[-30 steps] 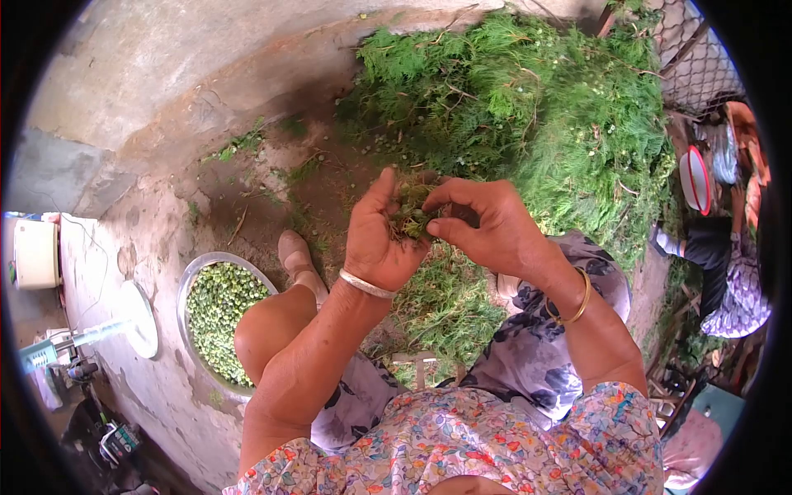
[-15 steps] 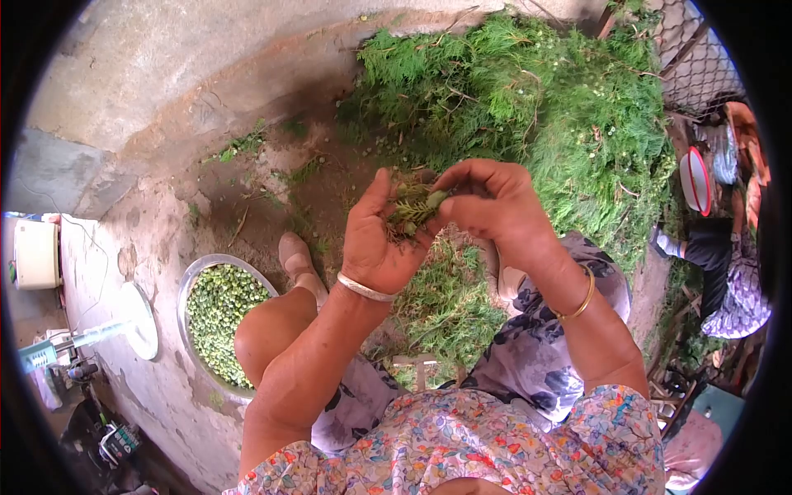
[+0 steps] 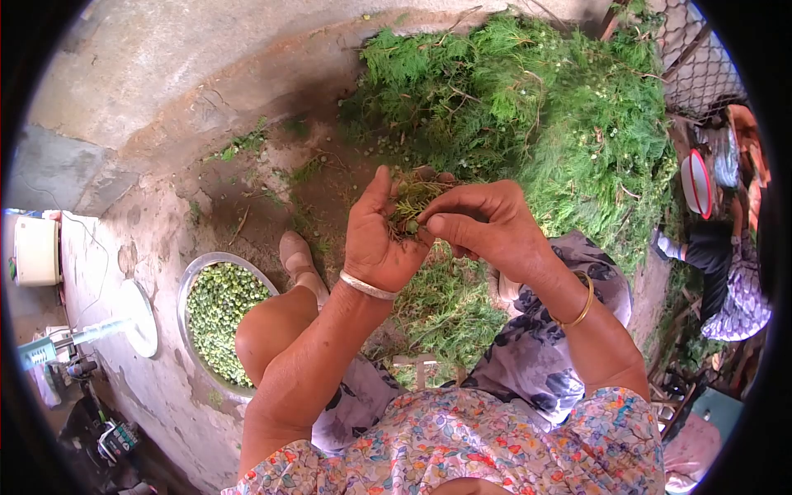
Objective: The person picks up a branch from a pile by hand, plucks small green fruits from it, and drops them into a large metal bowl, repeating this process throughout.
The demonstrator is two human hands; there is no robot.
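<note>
My left hand (image 3: 382,239), palm up with a pale bangle at the wrist, holds a small bunch of scaly evergreen sprigs (image 3: 412,194). Its fingers are partly hidden behind the greenery. From the right, my right hand (image 3: 483,221), with a gold-coloured bangle, reaches to the bunch, thumb and forefinger pinched at a small round green cone (image 3: 412,226) on its lower edge. Below both hands, between my feet, lies a layer of loose cut sprigs (image 3: 450,309). Beside my left knee stands a round metal basin (image 3: 186,318) filled with small green cones (image 3: 223,318).
A large heap of evergreen branches (image 3: 511,99) lies ahead against the wall. A white fan (image 3: 136,320) stands at left. Another person's leg and patterned clothing (image 3: 734,297) show at right, near a red-rimmed white basin (image 3: 695,184) and wire mesh (image 3: 701,62).
My right hand has moved slightly down and left, its fingertips shifting from the top right of the bunch to its lower edge. My left hand stays nearly still, holding the sprigs.
</note>
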